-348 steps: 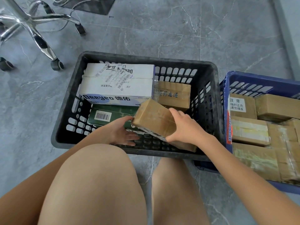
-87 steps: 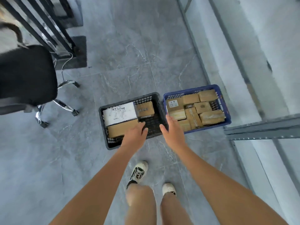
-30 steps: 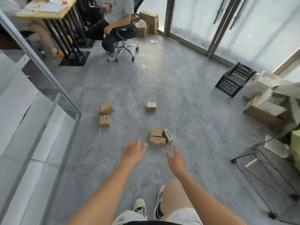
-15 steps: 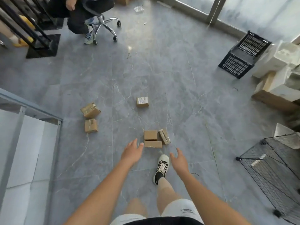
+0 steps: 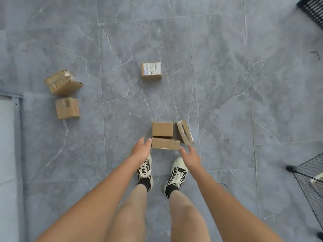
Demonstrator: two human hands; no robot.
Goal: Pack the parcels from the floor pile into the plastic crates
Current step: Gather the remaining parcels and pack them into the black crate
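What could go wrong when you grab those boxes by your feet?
1. The left hand and right hand are reaching around the long box. It lies tight against the square box, so a lift could knock that one.
2. The taped box leans beside them and could topple over.
3. The shoes stand very close to this cluster, so a step forward could kick a box.

I see grey marble-veined floor tiles [image 5: 218, 88], three cardboard parcels [image 5: 165, 143] clustered by my sneakers [image 5: 176, 173], a labelled parcel [image 5: 151, 70] farther out, two battered parcels [image 5: 63, 82] at left, a wire rack [image 5: 312, 186] at right.
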